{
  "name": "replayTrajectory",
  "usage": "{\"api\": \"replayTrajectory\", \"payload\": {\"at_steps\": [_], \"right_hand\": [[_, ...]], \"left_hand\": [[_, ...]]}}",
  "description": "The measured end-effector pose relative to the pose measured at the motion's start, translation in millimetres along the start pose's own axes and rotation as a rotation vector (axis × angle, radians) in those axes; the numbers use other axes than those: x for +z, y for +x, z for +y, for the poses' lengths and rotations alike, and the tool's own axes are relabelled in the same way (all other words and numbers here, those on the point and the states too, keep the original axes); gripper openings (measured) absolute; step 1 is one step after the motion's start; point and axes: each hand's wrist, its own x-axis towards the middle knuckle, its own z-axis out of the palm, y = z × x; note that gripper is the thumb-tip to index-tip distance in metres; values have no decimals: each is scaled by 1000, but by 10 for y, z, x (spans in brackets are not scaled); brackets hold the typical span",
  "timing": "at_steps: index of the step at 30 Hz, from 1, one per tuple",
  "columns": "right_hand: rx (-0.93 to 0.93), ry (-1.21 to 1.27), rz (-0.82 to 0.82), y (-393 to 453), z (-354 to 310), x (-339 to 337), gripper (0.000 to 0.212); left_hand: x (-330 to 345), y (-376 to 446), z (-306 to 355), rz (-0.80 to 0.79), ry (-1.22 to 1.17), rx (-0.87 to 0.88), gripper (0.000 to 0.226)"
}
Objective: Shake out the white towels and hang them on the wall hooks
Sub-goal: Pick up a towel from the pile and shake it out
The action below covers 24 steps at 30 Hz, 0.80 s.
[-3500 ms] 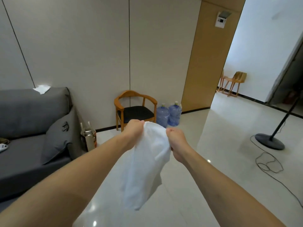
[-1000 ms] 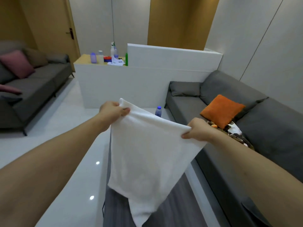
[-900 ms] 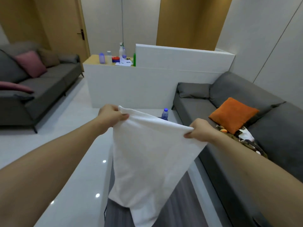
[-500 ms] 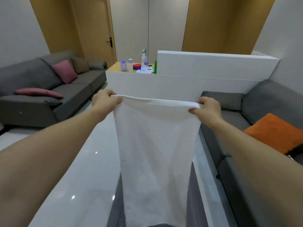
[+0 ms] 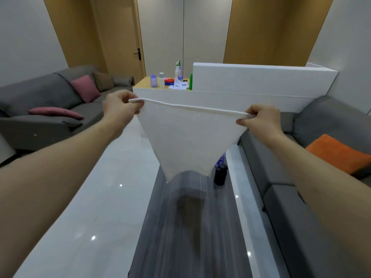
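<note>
White towel [image 5: 186, 141]: top edge stretched taut btwn left hand [image 5: 120, 105] & right hand [image 5: 259, 119], both pinching corners. Shake-out underway; hanging pending, no wall hooks in view.

Grey sofas [image 5: 50, 109], glossy white floor [image 5: 100, 197], wood-panelled walls [image 5: 261, 29].

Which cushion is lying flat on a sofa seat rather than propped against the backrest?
The long pink cushion on the left sofa seat. The square pink one leans on the backrest behind it.
</note>
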Motion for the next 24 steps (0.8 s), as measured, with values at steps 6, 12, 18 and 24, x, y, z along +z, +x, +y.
{"api": "replayTrajectory", "payload": {"at_steps": [6,12,18,24], "right_hand": [[94,-123,-118,-1451,301,261,17],[254,-149,-289,-3131,611,534,7],[382,-220,-473,-4676,1094,834,10],[516,-279,-662,-5363,1506,1119,7]], "left_hand": [[-442,-1342,-898,-94,86,-189,10],[-939,-2769,-1762,-190,242,-386,5],[-1281,-3964,-2524,-380,424,-497,7],[-1365,-4519,-3021,-566,558,-643,7]]}}
